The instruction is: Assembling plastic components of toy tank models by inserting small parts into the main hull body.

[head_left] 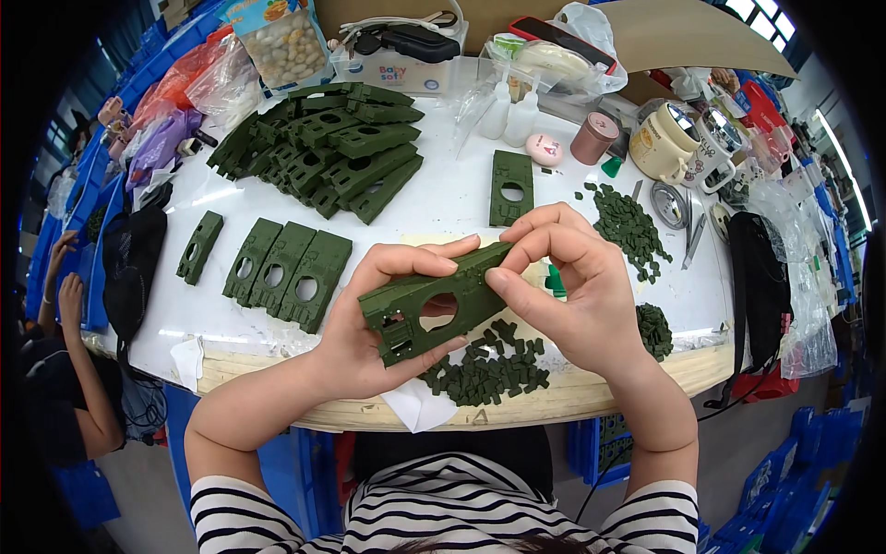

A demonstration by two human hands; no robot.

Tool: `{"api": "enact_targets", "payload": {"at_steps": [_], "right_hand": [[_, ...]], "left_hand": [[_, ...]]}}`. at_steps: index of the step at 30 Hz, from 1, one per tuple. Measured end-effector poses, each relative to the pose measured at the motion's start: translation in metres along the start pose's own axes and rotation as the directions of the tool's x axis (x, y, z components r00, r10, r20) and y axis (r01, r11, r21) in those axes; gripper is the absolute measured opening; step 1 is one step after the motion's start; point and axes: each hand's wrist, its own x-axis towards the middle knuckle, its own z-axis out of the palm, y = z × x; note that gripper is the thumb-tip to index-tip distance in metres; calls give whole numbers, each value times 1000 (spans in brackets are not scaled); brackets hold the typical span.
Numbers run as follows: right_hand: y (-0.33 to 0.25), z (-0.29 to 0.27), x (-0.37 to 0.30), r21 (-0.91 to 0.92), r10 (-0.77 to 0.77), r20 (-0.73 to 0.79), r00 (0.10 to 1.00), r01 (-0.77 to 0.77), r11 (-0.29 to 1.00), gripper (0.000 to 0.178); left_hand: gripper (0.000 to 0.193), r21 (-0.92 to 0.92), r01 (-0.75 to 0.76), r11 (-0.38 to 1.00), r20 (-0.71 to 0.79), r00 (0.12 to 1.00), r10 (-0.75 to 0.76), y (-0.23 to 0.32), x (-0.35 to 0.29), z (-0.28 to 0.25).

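Left hand (pixel 355 312) grips green hull (pixel 469 284) above table (pixel 425 208), right hand (pixel 580 295) fingers at its right end, can't tell if pinching; best keep left grip steady, right touch light.

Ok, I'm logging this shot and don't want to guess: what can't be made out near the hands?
All in the head view:
Underside of the green part: turned away, and the left hand covers some of it.
Whether the right hand pinches a small piece: its own fingers block that.
Bright green object: mostly behind the right hand.
Loose pieces: too small for detail.
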Motion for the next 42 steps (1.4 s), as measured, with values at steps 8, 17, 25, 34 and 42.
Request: {"api": "enact_targets", "payload": {"at_steps": [8, 17, 25, 34, 42], "right_hand": [[-6, -3, 4, 81, 13, -76, 997, -7, 997, 13], [-5, 5, -9, -511, -135, 592, 794, 500, 699, 17], [11, 29, -25, -515, -274, 718, 639, 754, 408, 7], [10, 30, -26, -522, -253, 705, 663, 726, 447, 7], [12, 33, -27, -549, -222, 694, 685, 703, 451, 11]], "left_hand": [[59, -26, -13, 1000, -93, 996, 10, 1, 3, -9], [61, 102, 71, 992, -392, 920, -26, 3, 10, -25], [62, 3, 48, 999, -350, 936, -44, -1, 12, -22], [61, -14, 47, 999, -356, 933, -49, -3, 12, -20], [58, -125, 82, 989, -422, 898, -128, 0, 12, -20]]}}
